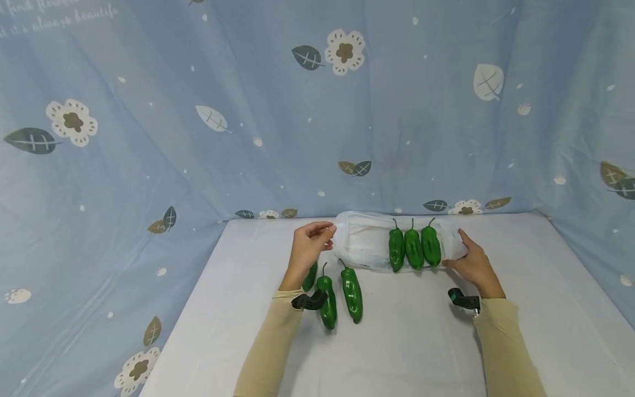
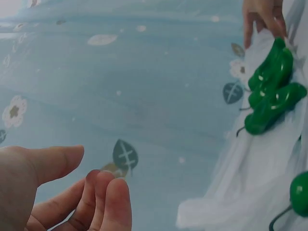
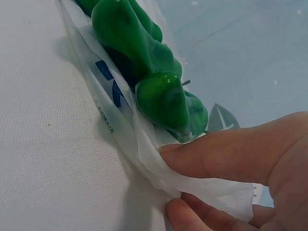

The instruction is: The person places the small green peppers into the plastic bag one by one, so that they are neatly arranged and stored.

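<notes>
A white, thin plastic bag [image 1: 364, 248] lies flat across the back of the table. Three glossy green peppers [image 1: 413, 251] rest side by side on its right part, stems pointing away. My right hand [image 1: 473, 269] pinches the bag's right end; the right wrist view shows the thumb [image 3: 216, 154] on top and fingers below the plastic [image 3: 211, 187], close to the nearest pepper [image 3: 163, 98]. At the bag's left end, my left hand [image 1: 305, 248] is raised with nothing in it. Its thumb [image 2: 55, 161] stands apart from loosely bent fingers in the left wrist view.
Three more green peppers lie on the white tabletop [image 1: 407, 347] in front of the bag: one [image 1: 353, 295], another [image 1: 327, 309] close by the left wrist, and a third [image 1: 310, 277] partly hidden behind the left hand. A blue patterned curtain [image 1: 278, 121] hangs behind.
</notes>
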### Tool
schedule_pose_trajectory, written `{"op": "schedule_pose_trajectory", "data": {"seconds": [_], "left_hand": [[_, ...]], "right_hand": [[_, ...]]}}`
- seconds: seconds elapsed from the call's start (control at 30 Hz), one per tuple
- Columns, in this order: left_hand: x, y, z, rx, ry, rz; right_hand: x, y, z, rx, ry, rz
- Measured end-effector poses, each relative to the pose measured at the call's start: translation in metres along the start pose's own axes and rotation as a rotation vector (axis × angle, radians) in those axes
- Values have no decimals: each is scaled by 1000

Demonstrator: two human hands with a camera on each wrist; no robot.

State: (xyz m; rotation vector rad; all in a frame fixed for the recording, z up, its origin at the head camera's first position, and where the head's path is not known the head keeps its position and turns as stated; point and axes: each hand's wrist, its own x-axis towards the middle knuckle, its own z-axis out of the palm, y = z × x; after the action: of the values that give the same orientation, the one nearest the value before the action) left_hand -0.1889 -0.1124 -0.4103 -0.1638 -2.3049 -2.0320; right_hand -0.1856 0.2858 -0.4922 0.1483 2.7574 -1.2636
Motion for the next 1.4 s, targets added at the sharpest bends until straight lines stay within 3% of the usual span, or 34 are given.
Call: {"op": "schedule_pose_trajectory", "data": {"seconds": [0.27, 0.57, 0.97, 1.4], "left_hand": [[-2, -4, -23, -10, 99, -38], [-8, -16, -44, -26, 156, -75], [-13, -36, -62, -55, 233, -136], [-16, -54, -66, -27, 285, -235]], "right_hand": [[0, -1, -1, -6, 3, 5], [-1, 1, -1, -8, -7, -3], [-2, 2, 1, -9, -8, 0], [-3, -3, -2, -3, -5, -5]]}}
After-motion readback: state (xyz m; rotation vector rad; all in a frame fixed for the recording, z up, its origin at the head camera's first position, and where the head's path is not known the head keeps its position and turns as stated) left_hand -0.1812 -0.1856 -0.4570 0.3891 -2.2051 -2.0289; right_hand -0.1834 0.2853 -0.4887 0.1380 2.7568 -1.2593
